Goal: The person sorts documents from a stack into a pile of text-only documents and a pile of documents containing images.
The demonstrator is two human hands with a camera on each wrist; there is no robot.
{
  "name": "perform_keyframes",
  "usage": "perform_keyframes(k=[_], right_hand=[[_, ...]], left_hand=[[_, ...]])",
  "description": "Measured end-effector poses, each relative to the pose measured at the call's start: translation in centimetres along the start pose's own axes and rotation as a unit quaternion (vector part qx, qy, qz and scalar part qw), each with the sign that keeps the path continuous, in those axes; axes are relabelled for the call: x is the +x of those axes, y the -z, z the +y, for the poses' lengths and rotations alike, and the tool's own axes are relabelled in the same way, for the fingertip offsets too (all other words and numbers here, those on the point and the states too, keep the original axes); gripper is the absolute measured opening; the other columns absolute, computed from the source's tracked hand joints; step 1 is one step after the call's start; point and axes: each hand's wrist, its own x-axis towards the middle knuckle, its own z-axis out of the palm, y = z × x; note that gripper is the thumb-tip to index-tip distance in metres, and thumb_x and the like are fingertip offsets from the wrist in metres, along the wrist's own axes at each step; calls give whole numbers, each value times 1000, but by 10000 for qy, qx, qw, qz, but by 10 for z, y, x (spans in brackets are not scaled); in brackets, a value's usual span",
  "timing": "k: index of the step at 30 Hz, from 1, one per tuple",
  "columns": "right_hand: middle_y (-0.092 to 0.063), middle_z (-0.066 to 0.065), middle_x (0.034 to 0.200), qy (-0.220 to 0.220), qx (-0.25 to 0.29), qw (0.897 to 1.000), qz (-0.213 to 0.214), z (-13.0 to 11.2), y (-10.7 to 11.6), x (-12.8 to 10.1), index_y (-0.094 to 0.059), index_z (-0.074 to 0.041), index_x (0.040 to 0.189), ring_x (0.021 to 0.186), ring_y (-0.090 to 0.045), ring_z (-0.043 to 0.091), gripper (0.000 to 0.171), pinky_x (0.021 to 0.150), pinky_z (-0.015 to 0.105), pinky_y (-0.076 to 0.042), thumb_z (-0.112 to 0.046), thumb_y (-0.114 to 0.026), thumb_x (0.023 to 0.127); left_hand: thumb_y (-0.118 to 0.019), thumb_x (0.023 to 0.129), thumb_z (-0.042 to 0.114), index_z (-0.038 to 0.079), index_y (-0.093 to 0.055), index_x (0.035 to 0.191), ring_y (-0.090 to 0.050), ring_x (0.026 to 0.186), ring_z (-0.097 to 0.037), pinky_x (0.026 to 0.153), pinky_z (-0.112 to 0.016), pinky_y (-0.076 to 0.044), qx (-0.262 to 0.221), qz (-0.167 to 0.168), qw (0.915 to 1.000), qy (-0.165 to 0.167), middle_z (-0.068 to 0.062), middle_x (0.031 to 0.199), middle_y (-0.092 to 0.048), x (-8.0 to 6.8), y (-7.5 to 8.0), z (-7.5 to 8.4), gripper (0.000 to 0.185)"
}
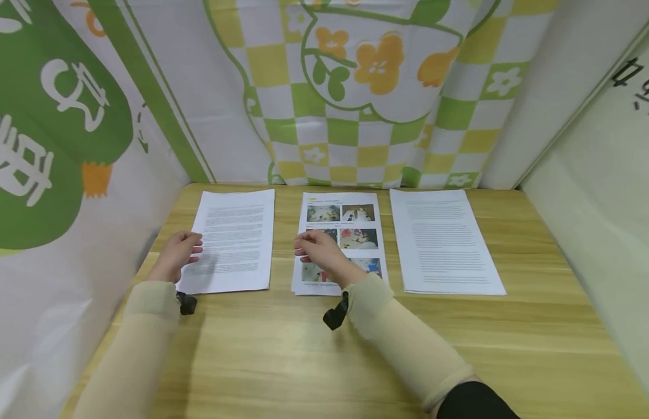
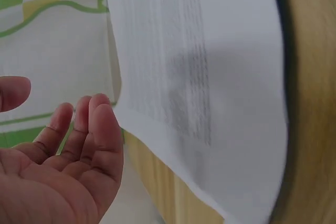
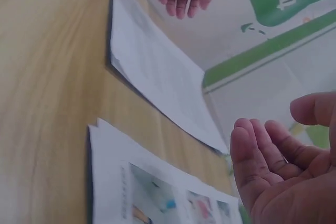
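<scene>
My left hand (image 1: 176, 251) hovers slack-fingered over the left text sheet (image 1: 235, 240), my right hand (image 1: 321, 251) likewise loose-gripped above the photo sheet (image 1: 355, 224) on the counter (image 1: 303, 349).

The person's left hand (image 1: 176, 253) lies at about ten o'clock from the wearer, palm turned inward, with its fingers (image 2: 89, 129) loosely bent and close together, the thumb apart, gripping nothing. The right hand (image 1: 320, 251) reaches toward twelve o'clock, knuckles up in the head view, its fingers (image 3: 257, 156) gently curled and side by side with the thumb raised clear of them, also holding nothing. Both forearms wear pale beige sleeves (image 1: 403, 337) and slant inward and forward from the body, each with a small black strap-mounted device (image 1: 336, 315) at the wrist.
</scene>
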Motion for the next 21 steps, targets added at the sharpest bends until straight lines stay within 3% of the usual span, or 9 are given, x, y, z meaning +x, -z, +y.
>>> perform_keyframes(k=[4, 8, 12, 14, 16, 18, 21], right_hand=[[-66, 27, 121, -120, -102, 9999, 45, 11, -20, 10, -59, 13, 131, 107, -69, 30, 31, 91, 36, -58, -7, -53, 107], [-72, 19, 105, -221, -464, 9986, 136, 22, -41, 15, -63, 12, 126, 98, -71, 30, 28, 86, 35, -60, -4, -56, 104], [-73, 18, 104, -264, -1218, 9920, 214, 24, -55, 19, -68, 7, 121, 97, -70, 32, 27, 85, 36, -58, -7, -60, 100], [-73, 17, 112, -285, -1717, 9843, 286, 25, -59, 22, -70, 4, 123, 104, -68, 30, 28, 91, 36, -55, -10, -61, 100], [-72, 13, 119, -309, -2193, 9746, 338, 27, -63, 26, -72, 1, 123, 104, -65, 25, 29, 91, 32, -53, -13, -62, 100], [-72, 9, 108, -375, -2418, 9691, 317, 30, -65, 29, -75, 1, 112, 92, -61, 20, 22, 80, 28, -51, -14, -62, 100], [-63, 4, 79, -479, -2177, 9746, 234, 33, -67, 31, -70, 0, 88, 68, -51, 15, 18, 58, 25, -41, -11, -61, 99]], left_hand=[[-42, 110, 26, -16, -35, 146, -52, 120, -34, 102, -43, -50, 22, 245, 9996, 161, -30, 141, -45, 2, 10, -11, 55], [-43, 109, 21, -18, -37, 144, -54, 107, -25, 90, -32, -55, 17, 376, 9985, 397, -27, 133, -48, 4, 17, -22, 53], [-46, 106, 21, -17, -44, 140, -55, 95, -22, 77, -27, -54, 630, 519, 9953, 530, -23, 123, -52, 9, 20, -26, 52], [-47, 105, 24, -16, -47, 138, -54, 98, -27, 80, -33, -52, 1057, 562, 9911, 578, -25, 123, -52, 11, 21, -28, 52], [-46, 104, 26, -16, -47, 139, -53, 108, -34, 90, -42, -51, 1424, 563, 9860, 667, -30, 132, -51, 13, 22, -29, 55], [-44, 105, 29, -16, -42, 145, -48, 120, -40, 102, -51, -46, 1596, 475, 9829, 787, -35, 144, -45, 13, 23, -31, 61], [-41, 104, 33, -17, -35, 150, -43, 131, -44, 113, -56, -37, 1730, 354, 9801, 905, -37, 153, -36, 13, 23, -32, 68]])
